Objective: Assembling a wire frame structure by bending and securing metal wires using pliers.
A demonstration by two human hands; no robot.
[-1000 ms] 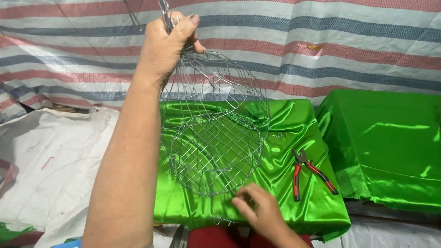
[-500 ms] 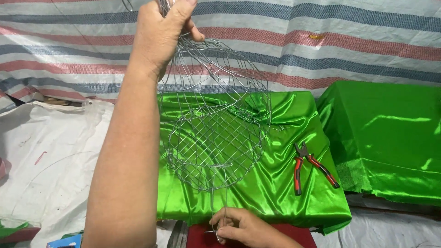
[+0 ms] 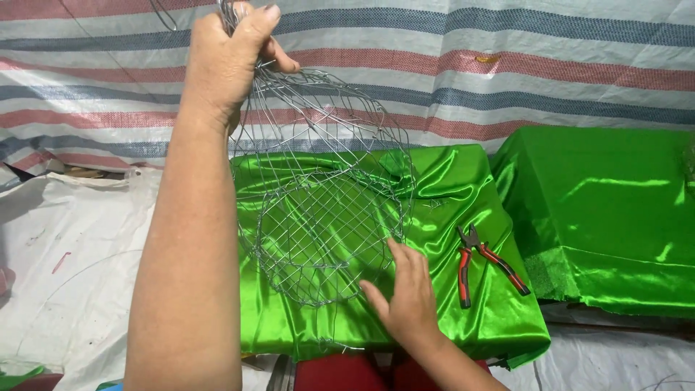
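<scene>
Gripping tight, the left hand [image 3: 230, 61] holds up a wire basket [image 3: 322, 188] by its top. Fingers spread flat, the right hand [image 3: 407, 293] touches its rim, near red pliers [image 3: 483, 262] on green cloth [image 3: 463, 188].

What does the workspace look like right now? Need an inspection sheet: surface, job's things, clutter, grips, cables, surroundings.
Surface: block draped in shiny green cloth, wrinkled.
Job's things: round wire mesh basket, held up over the cloth, its gathered wires bunched at the top.
Clutter: red-and-black pliers, lying on the cloth right of the basket, handles spread.
Grips: left hand closed on the gathered wires above; right hand open, fingers at the basket's lower rim.
Cables: thin loose wire on the floor, bottom right.
Surroundings: striped tarp behind, white sheet at left, second green-draped block at right.
</scene>
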